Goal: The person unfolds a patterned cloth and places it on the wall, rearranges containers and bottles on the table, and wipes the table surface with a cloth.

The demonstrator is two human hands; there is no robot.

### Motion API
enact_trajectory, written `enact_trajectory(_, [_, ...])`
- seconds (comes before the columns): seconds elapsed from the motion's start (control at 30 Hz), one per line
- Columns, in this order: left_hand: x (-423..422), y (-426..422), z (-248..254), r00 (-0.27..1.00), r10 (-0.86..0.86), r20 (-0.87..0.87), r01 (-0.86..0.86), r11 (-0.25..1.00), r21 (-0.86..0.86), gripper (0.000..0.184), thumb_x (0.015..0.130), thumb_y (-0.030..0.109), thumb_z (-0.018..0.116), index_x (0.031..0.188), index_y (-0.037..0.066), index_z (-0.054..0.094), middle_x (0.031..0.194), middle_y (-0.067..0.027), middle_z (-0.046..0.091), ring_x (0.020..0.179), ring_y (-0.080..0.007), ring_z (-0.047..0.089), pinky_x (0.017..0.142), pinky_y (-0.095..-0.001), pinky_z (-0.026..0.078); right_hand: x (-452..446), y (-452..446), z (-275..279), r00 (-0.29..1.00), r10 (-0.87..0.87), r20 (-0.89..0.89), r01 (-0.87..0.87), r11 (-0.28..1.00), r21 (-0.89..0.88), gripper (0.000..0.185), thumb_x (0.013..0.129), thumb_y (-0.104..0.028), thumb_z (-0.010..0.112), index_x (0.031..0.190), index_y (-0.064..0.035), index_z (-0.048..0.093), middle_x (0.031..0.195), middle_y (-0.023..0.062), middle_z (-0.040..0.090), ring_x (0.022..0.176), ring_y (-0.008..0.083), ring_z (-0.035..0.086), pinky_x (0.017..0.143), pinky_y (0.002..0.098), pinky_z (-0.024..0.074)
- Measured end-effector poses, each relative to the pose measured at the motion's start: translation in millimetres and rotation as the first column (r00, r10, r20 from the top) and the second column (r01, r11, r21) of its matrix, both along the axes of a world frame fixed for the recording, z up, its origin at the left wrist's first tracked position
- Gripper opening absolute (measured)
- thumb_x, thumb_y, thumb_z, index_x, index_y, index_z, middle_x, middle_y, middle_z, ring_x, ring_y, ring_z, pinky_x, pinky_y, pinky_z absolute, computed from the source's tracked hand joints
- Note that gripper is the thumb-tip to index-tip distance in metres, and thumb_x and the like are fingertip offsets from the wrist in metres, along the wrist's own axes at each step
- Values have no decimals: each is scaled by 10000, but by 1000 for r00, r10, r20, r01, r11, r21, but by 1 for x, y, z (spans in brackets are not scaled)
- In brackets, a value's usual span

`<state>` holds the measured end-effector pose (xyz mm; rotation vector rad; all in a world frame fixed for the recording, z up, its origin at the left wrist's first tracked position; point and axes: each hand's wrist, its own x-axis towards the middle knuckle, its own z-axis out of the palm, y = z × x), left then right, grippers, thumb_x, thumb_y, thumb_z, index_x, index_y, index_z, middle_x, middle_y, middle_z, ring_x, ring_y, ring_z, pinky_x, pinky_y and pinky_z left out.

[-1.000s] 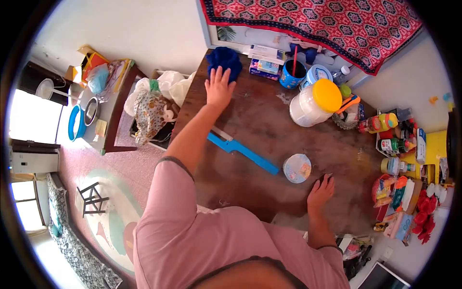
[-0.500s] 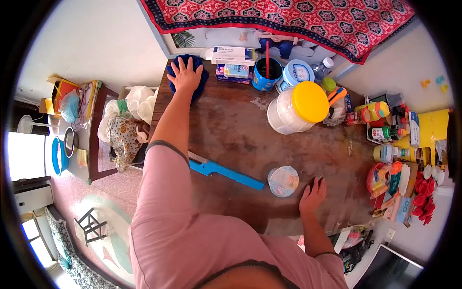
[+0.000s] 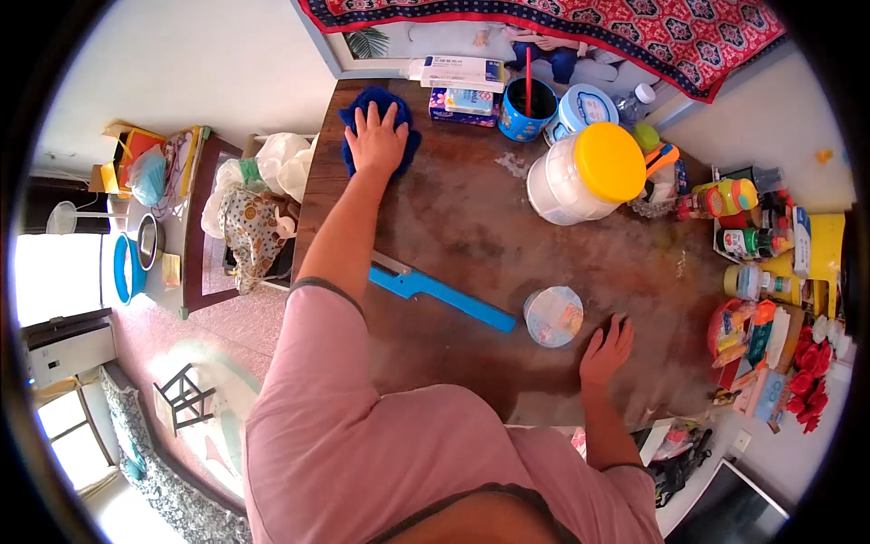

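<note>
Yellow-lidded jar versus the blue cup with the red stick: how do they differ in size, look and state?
The yellow-lidded jar looks clearly larger than the blue cup.
The jar's body is whitish and see-through or nearly so; the cup's is blue with a small pattern.
The jar is capped by its lid, while the cup is open, with a red stick rising from it.
Both stand on the wooden table.
</note>
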<state>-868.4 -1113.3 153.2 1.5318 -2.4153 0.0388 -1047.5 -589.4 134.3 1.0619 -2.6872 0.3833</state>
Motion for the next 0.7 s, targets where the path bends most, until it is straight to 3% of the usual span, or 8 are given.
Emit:
enact_trajectory(0.2, [-8, 73, 4, 999, -44, 9, 44, 998, -49, 525, 859, 397, 547, 1346, 217, 463, 1421, -127, 375, 1333, -353, 297, 1027, -586, 277, -1, 4, -8, 998, -4, -56, 5, 1000, 17, 419, 945, -267, 457, 1311, -63, 474, 1387, 209, 397, 1262, 405, 366, 1039, 503, 280])
enact_trajectory(0.27, [-17, 104, 2, 995, -99, -2, 99, 994, -41, 542, 857, 422, 532, 1348, 199, 468, 1428, -126, 373, 1339, -353, 280, 1051, -567, 227, -2, 4, -9, 997, -31, -71, 36, 997, 68, 424, 946, -273, 457, 1317, -67, 466, 1389, 208, 396, 1273, 395, 362, 1042, 501, 277])
enact_trajectory(0.4, [-36, 163, 7, 972, -213, -97, 216, 976, 26, 535, 843, 392, 561, 1328, 180, 481, 1419, -133, 376, 1336, -359, 284, 1058, -566, 227, 2, 1, -3, 999, -16, -50, 17, 999, 37, 425, 945, -281, 458, 1317, -76, 472, 1392, 204, 395, 1280, 386, 355, 1048, 497, 267])
enact_trajectory(0.5, [-42, 209, 5, 934, -341, -105, 349, 935, 68, 543, 861, 403, 537, 1355, 194, 449, 1440, -134, 351, 1358, -363, 251, 1070, -561, 215, 2, 2, 14, 996, -87, 26, 80, 976, 201, 426, 943, -293, 461, 1317, -89, 475, 1398, 194, 393, 1280, 379, 354, 1055, 489, 256])
enact_trajectory(0.57, [-35, 229, 8, 907, -414, -78, 420, 903, 96, 551, 864, 392, 539, 1367, 195, 430, 1456, -127, 328, 1365, -355, 238, 1076, -555, 209, -5, 8, -10, 1000, -12, -27, 13, 999, 29, 425, 944, -304, 463, 1314, -95, 479, 1398, 189, 390, 1281, 373, 350, 1056, 489, 252])
enact_trajectory(0.7, [-7, 253, 8, 882, -469, -45, 471, 876, 104, 547, 866, 382, 542, 1370, 205, 423, 1461, -120, 316, 1373, -349, 224, 1078, -550, 216, -5, 9, -14, 999, -42, -19, 43, 998, 40, 416, 951, -311, 468, 1309, -101, 488, 1402, 191, 373, 1285, 372, 339, 1051, 505, 250])
